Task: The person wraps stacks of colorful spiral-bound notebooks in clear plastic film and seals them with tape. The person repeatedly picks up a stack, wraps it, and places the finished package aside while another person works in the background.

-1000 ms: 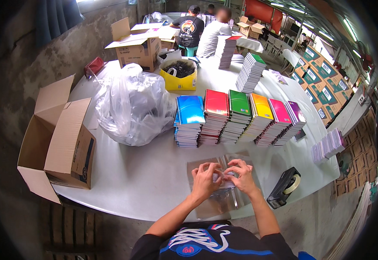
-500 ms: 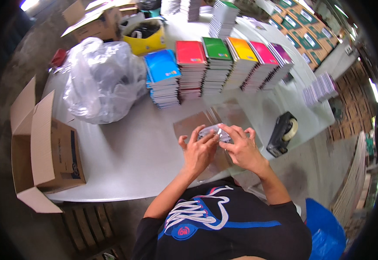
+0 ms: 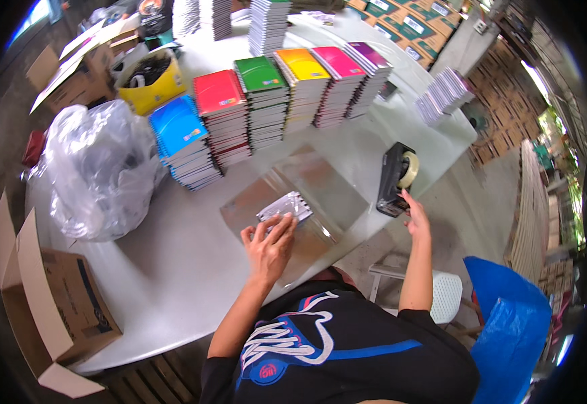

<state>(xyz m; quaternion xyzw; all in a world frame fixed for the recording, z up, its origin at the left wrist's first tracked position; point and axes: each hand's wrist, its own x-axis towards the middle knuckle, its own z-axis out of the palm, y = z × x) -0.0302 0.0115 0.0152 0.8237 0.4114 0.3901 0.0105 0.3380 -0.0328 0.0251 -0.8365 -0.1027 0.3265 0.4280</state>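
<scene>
A small white bundle with black marks along one end, in shiny clear plastic, lies on flat clear plastic bags on the grey table. My left hand rests its spread, bent fingertips on the bundle's near edge; what exactly is wrapped is too small to tell. At the table's right edge stands a black tape dispenser with a roll of clear tape. My right hand reaches to its near end, fingers apart and the index fingertip at or touching it.
Beyond the bags runs a row of spiral notebook stacks: blue, red, green, yellow, pink and purple. A big clear plastic bag and an open carton stand left. Another notebook stack sits far right.
My right hand has left the bundle and moved right to the tape dispenser. My left hand stays at the bundle, which now lies on the bags. The view has shifted right.
</scene>
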